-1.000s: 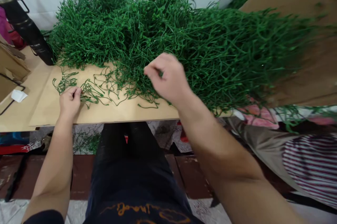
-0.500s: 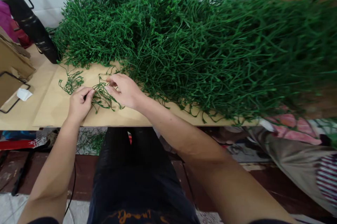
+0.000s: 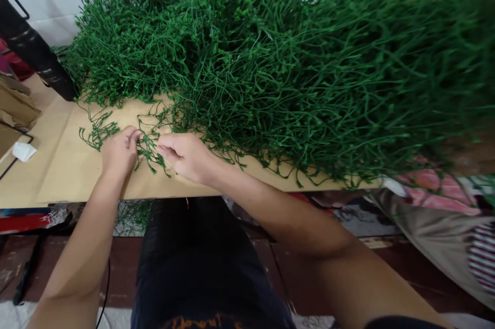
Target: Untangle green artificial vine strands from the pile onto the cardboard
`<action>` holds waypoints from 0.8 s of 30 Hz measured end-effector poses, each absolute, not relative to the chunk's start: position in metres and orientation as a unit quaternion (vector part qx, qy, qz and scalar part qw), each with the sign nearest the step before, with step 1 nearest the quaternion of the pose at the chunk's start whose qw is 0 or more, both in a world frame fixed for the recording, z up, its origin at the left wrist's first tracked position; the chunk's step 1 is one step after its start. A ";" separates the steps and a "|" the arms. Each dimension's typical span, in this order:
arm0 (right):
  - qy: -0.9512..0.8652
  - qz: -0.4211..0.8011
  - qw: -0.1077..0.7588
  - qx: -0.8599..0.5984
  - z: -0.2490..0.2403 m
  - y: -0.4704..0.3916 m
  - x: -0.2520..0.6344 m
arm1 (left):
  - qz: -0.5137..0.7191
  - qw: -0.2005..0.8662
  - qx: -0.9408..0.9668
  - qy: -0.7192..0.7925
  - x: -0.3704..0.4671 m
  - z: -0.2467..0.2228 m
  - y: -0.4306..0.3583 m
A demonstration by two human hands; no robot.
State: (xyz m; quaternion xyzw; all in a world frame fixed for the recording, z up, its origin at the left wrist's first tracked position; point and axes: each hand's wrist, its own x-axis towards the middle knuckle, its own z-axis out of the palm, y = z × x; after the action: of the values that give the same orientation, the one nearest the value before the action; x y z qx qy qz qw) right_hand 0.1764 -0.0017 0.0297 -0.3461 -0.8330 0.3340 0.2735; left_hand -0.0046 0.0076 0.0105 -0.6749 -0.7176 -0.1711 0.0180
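Both hands work over a small cluster of green artificial stems (image 3: 149, 148) on the cardboard-covered table (image 3: 69, 164). My left hand (image 3: 120, 151) is closed, thumb and fingers pinched together at the left side of these stems. On their right side my right hand (image 3: 183, 156) has its fingers curled into a pinch at the stem ends; exactly what sits between the fingertips is too small to see. Left of my left hand lies a little bunch of stems (image 3: 98, 130). Just behind both hands rises a big heap of the same green stems (image 3: 251, 71).
A black bottle (image 3: 36, 45) leans at the back left, near a cardboard box (image 3: 15, 102) and a white scrap (image 3: 23, 151). At the right, a person's leg in brown trousers (image 3: 421, 241) and pink cloth (image 3: 436, 190) are by the table's edge.
My right hand has moved slightly down, and its fingers have closed from a looser, parted pose. My left hand keeps its pinch. The view has shifted a little.
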 end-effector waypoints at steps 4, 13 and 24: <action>-0.849 0.316 0.257 -0.336 0.031 -0.005 0.187 | -0.135 0.009 -0.669 -0.731 0.012 0.013 0.003; -0.868 0.278 0.249 -0.328 0.028 -0.009 0.189 | -0.191 -0.015 -0.666 -0.721 0.012 0.007 0.006; -0.730 0.371 0.448 -0.359 0.010 0.035 0.181 | -0.360 -0.141 -0.711 -0.588 0.004 -0.007 0.009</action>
State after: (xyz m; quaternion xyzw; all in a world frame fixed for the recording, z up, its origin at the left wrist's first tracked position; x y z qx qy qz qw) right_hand 0.1808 0.0348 0.0096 -0.3587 -0.7303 0.3711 0.4476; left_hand 0.0038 0.0090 -0.0067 -0.7105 -0.5878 -0.3603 -0.1407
